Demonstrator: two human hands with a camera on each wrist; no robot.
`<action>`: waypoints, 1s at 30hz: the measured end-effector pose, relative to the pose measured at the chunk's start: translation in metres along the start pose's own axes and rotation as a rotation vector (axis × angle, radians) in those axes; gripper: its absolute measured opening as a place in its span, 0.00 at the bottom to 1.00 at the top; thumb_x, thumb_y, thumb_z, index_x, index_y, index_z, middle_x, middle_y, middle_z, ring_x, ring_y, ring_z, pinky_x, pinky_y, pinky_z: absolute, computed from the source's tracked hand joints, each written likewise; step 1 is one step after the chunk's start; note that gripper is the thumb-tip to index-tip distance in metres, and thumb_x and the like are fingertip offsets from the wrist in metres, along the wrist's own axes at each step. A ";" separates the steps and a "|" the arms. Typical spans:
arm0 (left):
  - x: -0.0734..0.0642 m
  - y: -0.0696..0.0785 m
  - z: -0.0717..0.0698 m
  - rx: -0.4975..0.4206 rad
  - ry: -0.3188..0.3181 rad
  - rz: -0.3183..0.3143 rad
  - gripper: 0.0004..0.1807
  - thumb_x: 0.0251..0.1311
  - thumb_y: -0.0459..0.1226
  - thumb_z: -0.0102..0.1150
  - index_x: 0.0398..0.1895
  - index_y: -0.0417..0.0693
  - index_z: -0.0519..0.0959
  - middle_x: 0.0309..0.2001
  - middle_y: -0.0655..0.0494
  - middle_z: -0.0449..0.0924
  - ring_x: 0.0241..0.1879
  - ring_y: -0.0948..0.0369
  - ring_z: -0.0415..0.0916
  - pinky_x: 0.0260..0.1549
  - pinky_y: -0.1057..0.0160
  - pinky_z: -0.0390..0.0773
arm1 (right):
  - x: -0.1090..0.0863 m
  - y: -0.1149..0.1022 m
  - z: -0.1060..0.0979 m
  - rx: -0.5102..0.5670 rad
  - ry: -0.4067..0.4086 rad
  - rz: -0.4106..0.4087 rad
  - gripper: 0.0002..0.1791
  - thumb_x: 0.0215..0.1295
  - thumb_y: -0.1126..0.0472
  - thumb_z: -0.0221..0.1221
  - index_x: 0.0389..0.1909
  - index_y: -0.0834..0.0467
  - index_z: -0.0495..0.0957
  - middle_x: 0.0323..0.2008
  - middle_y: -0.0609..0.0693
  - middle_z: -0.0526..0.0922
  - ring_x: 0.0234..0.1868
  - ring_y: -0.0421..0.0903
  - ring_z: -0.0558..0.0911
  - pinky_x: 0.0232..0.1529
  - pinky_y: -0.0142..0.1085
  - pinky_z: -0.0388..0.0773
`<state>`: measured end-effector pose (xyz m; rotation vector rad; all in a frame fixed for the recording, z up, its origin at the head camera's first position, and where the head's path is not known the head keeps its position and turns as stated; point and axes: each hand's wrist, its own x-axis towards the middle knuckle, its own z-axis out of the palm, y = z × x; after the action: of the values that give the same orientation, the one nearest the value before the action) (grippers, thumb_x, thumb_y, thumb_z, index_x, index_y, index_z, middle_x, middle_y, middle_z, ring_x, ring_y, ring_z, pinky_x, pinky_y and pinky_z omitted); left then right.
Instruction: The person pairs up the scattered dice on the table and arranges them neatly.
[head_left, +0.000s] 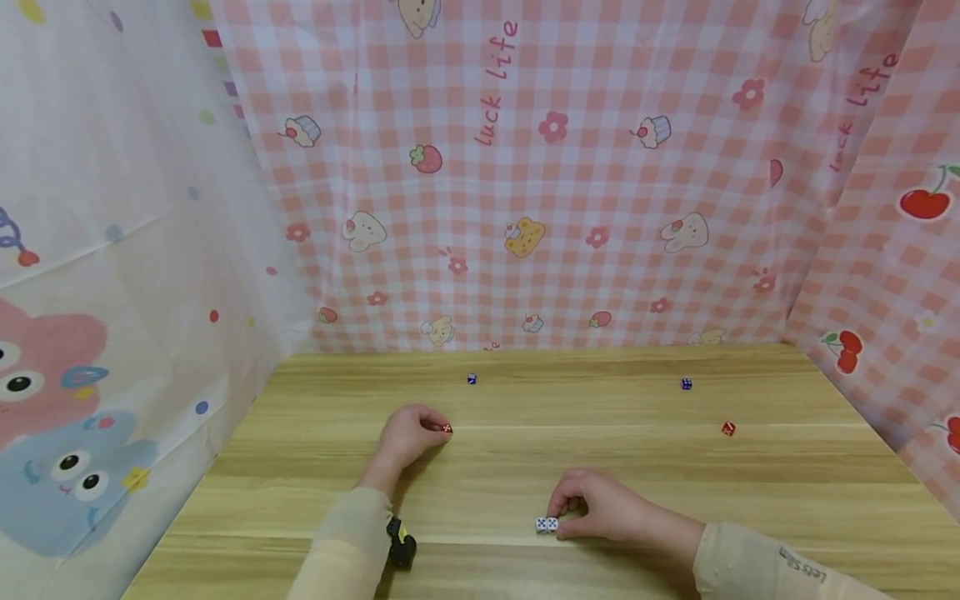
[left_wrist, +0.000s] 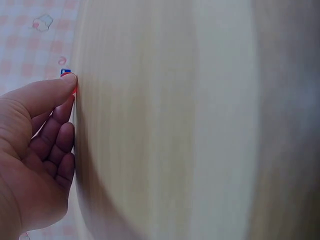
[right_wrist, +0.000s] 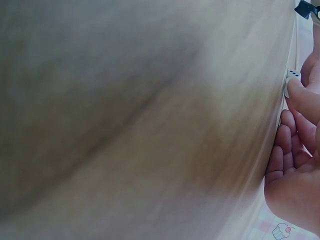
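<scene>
- Fingers of the left hand (head_left: 408,436) are closed in a pinch on a red die (head_left: 447,429), which is held at the wooden tabletop (head_left: 600,454) and partly covered by the thumb in the left wrist view.
- By the right hand (head_left: 603,507), the right-hand white die (head_left: 552,524) is pinched between thumb and forefinger, nearer the front of the tabletop.
- Directly against that die, on its left, the other white die (head_left: 541,525) is set, so that a short row is formed.
- Beyond the left hand, slightly to its right, a blue die (head_left: 472,379) is seen.
- At the far right, a second blue die (head_left: 686,384) is placed near the back, with a second red die (head_left: 729,429) in front of it, tilted cornerwise to the view.
- Behind the tabletop, a pink checked cloth (head_left: 480,196) is hung.
- By the left wrist, a black device (head_left: 402,546) is worn.
- The left forearm is extended forward; the right is angled in from the lower right, its fingertips pointed left.
</scene>
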<state>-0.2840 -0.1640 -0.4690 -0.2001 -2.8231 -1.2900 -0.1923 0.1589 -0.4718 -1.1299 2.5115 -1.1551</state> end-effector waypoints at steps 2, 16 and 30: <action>0.000 0.003 0.003 0.010 -0.014 0.014 0.06 0.48 0.31 0.75 0.30 0.44 0.86 0.27 0.60 0.83 0.30 0.65 0.77 0.37 0.62 0.77 | 0.000 0.000 0.000 0.010 -0.003 0.006 0.08 0.53 0.59 0.74 0.32 0.51 0.84 0.32 0.36 0.77 0.35 0.33 0.74 0.38 0.30 0.75; -0.003 0.020 0.020 0.015 -0.103 0.089 0.05 0.51 0.32 0.74 0.30 0.46 0.86 0.28 0.62 0.82 0.29 0.66 0.76 0.36 0.62 0.76 | 0.000 -0.001 -0.001 0.066 -0.016 0.045 0.08 0.53 0.59 0.74 0.32 0.52 0.84 0.33 0.37 0.78 0.36 0.34 0.75 0.38 0.30 0.76; -0.008 0.038 0.042 -0.006 -0.183 0.167 0.06 0.49 0.31 0.75 0.29 0.46 0.86 0.27 0.63 0.82 0.29 0.69 0.76 0.36 0.65 0.76 | -0.001 0.000 -0.004 0.048 -0.026 -0.002 0.09 0.54 0.59 0.73 0.34 0.53 0.84 0.34 0.37 0.78 0.37 0.34 0.75 0.39 0.31 0.76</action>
<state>-0.2701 -0.1084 -0.4691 -0.5690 -2.8738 -1.3058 -0.1930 0.1617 -0.4689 -1.1279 2.4501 -1.1866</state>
